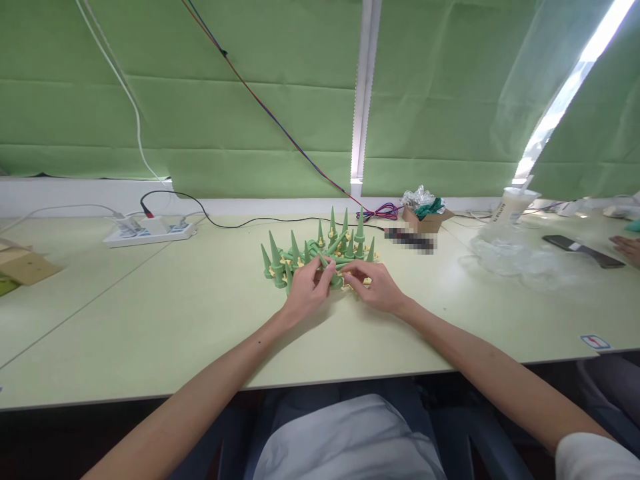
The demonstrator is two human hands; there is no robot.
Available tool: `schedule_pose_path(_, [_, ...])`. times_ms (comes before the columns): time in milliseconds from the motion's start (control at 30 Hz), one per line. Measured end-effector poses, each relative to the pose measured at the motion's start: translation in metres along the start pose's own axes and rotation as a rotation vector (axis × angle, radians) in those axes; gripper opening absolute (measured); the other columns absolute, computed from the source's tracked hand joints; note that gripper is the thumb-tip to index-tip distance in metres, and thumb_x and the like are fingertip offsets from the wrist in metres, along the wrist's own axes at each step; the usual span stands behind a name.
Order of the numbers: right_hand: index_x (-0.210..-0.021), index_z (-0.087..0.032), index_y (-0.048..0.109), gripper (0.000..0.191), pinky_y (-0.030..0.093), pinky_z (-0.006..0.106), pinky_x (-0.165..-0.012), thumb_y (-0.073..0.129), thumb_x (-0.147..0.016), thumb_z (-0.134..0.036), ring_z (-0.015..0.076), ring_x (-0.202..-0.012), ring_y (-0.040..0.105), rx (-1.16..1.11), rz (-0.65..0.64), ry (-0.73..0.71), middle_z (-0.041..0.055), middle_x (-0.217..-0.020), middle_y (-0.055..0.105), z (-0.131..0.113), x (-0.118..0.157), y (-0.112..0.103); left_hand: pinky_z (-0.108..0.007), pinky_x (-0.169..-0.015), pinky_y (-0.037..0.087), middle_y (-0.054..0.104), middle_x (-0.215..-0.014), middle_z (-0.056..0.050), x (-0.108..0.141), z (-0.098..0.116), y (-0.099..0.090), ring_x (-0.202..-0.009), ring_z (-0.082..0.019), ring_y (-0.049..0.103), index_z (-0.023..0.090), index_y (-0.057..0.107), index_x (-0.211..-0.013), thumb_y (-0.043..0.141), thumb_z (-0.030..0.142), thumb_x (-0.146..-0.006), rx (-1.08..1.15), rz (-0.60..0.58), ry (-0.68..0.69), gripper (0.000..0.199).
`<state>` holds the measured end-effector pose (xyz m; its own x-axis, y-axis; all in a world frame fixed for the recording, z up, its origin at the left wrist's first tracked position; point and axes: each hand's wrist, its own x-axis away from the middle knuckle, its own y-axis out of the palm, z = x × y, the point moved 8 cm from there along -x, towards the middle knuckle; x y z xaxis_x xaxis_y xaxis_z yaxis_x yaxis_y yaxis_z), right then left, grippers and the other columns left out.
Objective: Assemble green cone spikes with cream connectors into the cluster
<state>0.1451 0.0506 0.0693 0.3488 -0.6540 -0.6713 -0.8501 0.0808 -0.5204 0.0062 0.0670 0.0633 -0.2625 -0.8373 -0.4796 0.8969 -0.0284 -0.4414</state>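
Note:
Several green pointed cones (275,250) stand upright in a cluster on the table, with small yellow pieces among them. More green cones (345,243) lie on their sides in the middle. My left hand (309,288) is closed at the cluster's front edge, its thumb and fingers pinching a tilted green cone (324,261). Close by on the right, my right hand (376,285) has its thumb and fingertips drawn together beside the cones and yellow pieces. Whatever sits between those fingertips is too small to make out.
A white power strip (150,232) with cables stands at the back left, near a cardboard box (30,267). Behind the cones is an open carton (427,219). To the right are a cup (513,205), clear plastic (515,250), a phone (583,251) and another person's hand (627,249).

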Motion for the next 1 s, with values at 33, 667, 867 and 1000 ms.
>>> schedule_pose_path(33, [-0.094, -0.019, 0.065, 0.018, 0.05, 0.026, -0.059, 0.051, -0.096, -0.031, 0.0135, -0.061, 0.058, -0.001, 0.0, -0.001, 0.0036, -0.076, 0.068, 0.0, 0.0, 0.0, -0.024, -0.049, 0.039, 0.05, -0.051, 0.005, 0.0, 0.0, 0.0, -0.044, -0.011, 0.049, 0.019, 0.055, -0.089, 0.046, 0.047, -0.097, 0.002, 0.004, 0.003, 0.03])
schedule_pose_path(667, [-0.096, -0.02, 0.063, 0.016, 0.05, 0.027, -0.058, 0.051, -0.095, -0.031, 0.0142, -0.061, 0.058, -0.036, -0.005, 0.034, 0.0026, -0.072, 0.065, -0.001, 0.001, 0.003, -0.023, -0.047, 0.038, 0.056, -0.062, 0.003, 0.002, 0.007, -0.001, -0.045, -0.009, 0.048, 0.019, 0.053, -0.084, 0.048, 0.043, -0.096, -0.082, 0.04, 0.071, 0.027])
schedule_pose_path(867, [-0.099, -0.021, 0.06, 0.014, 0.051, 0.027, -0.061, 0.051, -0.096, -0.031, 0.0151, -0.063, 0.062, -0.108, -0.051, 0.126, 0.0021, -0.074, 0.069, 0.005, 0.001, 0.006, -0.023, -0.047, 0.038, 0.054, -0.058, 0.003, 0.004, 0.01, -0.002, -0.045, -0.008, 0.046, 0.019, 0.053, -0.078, 0.048, 0.04, -0.096, -0.123, 0.07, 0.154, 0.028])
schedule_pose_path(1000, [-0.095, -0.021, 0.058, 0.015, 0.048, 0.026, -0.056, 0.05, -0.096, -0.033, 0.0136, -0.055, 0.057, -0.179, -0.08, 0.191, 0.0016, -0.071, 0.069, 0.009, 0.002, 0.01, -0.022, -0.046, 0.037, 0.057, -0.06, 0.002, 0.005, 0.012, -0.002, -0.046, -0.008, 0.047, 0.018, 0.053, -0.078, 0.049, 0.036, -0.096, -0.113, 0.072, 0.203, 0.026])
